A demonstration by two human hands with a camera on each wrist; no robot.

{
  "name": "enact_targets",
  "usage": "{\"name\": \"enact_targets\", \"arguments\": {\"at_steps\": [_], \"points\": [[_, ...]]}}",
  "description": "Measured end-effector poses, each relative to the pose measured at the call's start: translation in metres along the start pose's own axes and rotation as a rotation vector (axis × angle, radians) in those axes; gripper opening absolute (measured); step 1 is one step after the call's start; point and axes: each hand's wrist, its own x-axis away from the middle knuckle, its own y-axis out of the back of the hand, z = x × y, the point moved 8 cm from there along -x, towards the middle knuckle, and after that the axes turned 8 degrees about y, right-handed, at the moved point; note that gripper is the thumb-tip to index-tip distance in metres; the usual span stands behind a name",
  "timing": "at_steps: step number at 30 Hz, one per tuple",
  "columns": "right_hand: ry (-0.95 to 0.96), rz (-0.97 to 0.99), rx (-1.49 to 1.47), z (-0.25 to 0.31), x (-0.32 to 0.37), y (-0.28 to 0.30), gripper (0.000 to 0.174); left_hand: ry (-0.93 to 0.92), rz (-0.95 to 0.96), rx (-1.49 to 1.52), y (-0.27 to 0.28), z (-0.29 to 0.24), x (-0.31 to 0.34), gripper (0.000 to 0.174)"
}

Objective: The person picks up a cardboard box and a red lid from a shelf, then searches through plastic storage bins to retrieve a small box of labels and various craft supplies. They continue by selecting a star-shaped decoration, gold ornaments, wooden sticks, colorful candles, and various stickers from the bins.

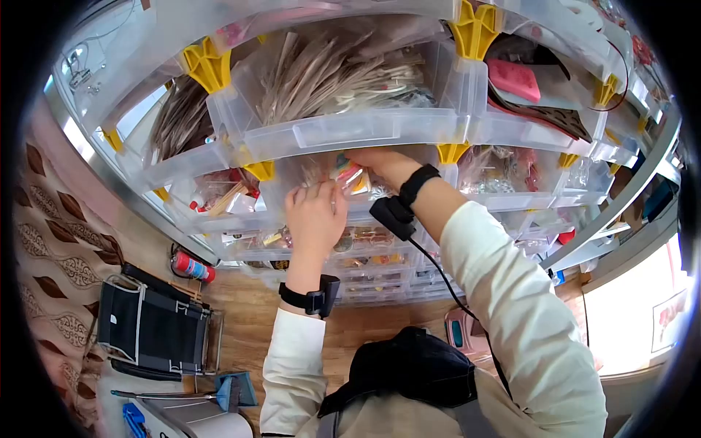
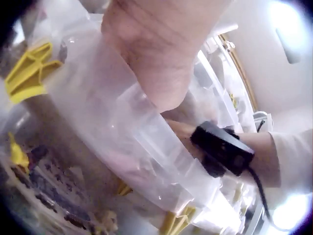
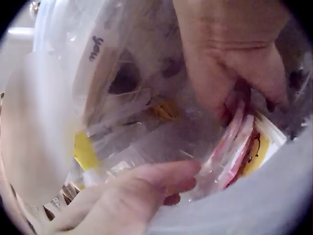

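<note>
Our right grip [image 1: 371, 160] pinches pink packets [image 3: 235, 147], long axis slanting from it toward our left grip [image 1: 315, 217], whose straight fingers [image 3: 166, 177] touch them inside the drawer [image 1: 281, 193].

Clear drawers [image 1: 350, 131] — yellow connectors [image 1: 208, 67] — pink-red packet [image 3: 234, 144].

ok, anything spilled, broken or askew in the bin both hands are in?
Nothing stands out. The right hand pinches pink-edged packets inside the clear bin, the left hand touches the clear bags beside them; no spill or breakage shows.
</note>
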Motion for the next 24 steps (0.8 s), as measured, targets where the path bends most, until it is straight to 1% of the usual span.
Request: {"name": "enact_targets", "arguments": {"at_steps": [2, 4, 8, 14, 16, 17, 19, 20, 22, 23, 24], "points": [[0.042, -0.014, 0.033, 0.008, -0.002, -0.001, 0.016, 0.023, -0.014, 0.012, -0.001, 0.004, 0.002, 0.018], [0.069, -0.027, 0.05, 0.013, -0.006, 0.0, 0.016, -0.014, -0.075, -0.063, -0.001, 0.001, 0.003, 0.021], [0.086, -0.031, 0.073, 0.018, -0.007, 0.004, 0.016, -0.015, -0.097, -0.053, -0.002, 0.002, 0.002, 0.022], [0.042, 0.081, 0.091, 0.018, 0.004, -0.002, 0.016, 0.002, -0.072, -0.044, -0.006, 0.003, 0.001, 0.024], [0.031, 0.109, 0.107, 0.017, 0.007, -0.003, 0.016, 0.04, -0.034, -0.061, -0.007, 0.006, 0.002, 0.035], [0.029, 0.113, 0.115, 0.017, 0.008, -0.003, 0.016, 0.034, -0.032, -0.055, -0.006, 0.005, 0.001, 0.035], [0.027, 0.094, 0.13, 0.017, 0.01, 0.002, 0.016, 0.072, -0.092, -0.025, 0.0, 0.006, 0.002, 0.042], [0.032, 0.071, 0.125, 0.019, 0.009, 0.006, 0.016, 0.07, -0.09, -0.024, -0.003, 0.006, 0.003, 0.042], [0.038, 0.012, 0.09, 0.024, 0.008, 0.017, 0.016, 0.085, -0.214, -0.023, 0.003, 0.009, 0.003, 0.041], [0.038, -0.024, 0.067, 0.026, 0.008, 0.023, 0.016, 0.089, -0.218, -0.026, 0.003, 0.012, 0.003, 0.041], [0.033, -0.064, 0.05, 0.028, 0.011, 0.031, 0.016, 0.067, -0.195, -0.018, 0.001, 0.01, 0.003, 0.037]]}}
